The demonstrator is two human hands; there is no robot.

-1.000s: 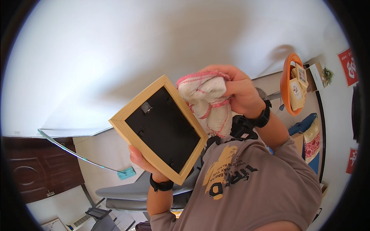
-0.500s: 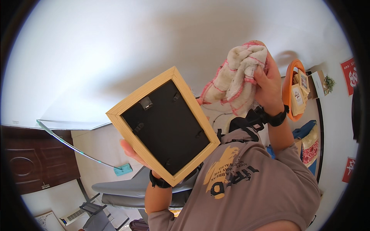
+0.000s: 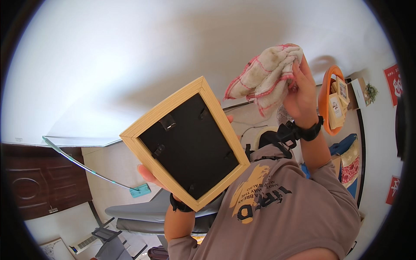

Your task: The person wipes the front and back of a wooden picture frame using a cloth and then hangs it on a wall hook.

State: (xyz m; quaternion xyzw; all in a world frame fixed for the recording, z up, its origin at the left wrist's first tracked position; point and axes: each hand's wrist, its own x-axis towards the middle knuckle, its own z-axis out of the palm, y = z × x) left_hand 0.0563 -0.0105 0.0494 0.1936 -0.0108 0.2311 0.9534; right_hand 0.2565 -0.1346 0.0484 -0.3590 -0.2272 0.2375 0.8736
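My left hand [image 3: 149,175] grips a light wooden picture frame [image 3: 161,113], its black backing toward me. Small metal clips and a hanger show on that backing. Most of the left hand is hidden behind the frame; fingertips show at its left and right edges. Up and to the right, my right hand [image 3: 303,93] holds a bunched white cloth [image 3: 272,71] with pink stitched edges and some grey stains. The cloth hangs apart from the frame, close to the white wall.
A white wall [image 3: 130,52] rises right in front of me. At the right stands an orange basin [image 3: 324,102] holding several small picture frames, near a potted plant [image 3: 371,93]. A mop [image 3: 139,190] leans at the left by a dark door [image 3: 39,182]. A grey padded surface [image 3: 151,212] lies below.
The cloth has lifted and spread a little in my right hand, its loose end swinging up away from the frame. The picture frame has barely shifted.
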